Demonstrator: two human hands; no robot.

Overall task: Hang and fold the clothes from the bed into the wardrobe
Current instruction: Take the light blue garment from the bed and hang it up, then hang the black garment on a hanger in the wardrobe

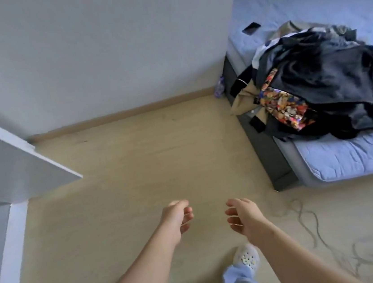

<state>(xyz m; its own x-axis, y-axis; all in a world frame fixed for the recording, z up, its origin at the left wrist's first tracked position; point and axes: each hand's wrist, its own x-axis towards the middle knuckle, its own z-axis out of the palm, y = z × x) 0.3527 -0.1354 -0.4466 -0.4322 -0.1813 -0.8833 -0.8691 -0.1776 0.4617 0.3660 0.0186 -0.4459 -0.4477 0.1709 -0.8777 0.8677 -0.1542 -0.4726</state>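
A heap of clothes [328, 81], mostly dark, lies on the near corner of the bed [348, 163] at the right; a bright patterned piece [282, 106] and a beige garment [244, 101] hang over its edge. A white wardrobe door [14, 162] stands open at the left. My left hand [178, 215] and my right hand [244, 216] hang over the bare floor in the lower middle, fingers loosely curled, holding nothing, well short of the clothes.
A dark phone [251, 28] lies on the blue mattress behind the heap. A small purple object [220, 87] sits on the floor by the bed's corner. Thin cables [307, 218] trail across the floor at the lower right. My slippered foot [245, 257] is below my right hand.
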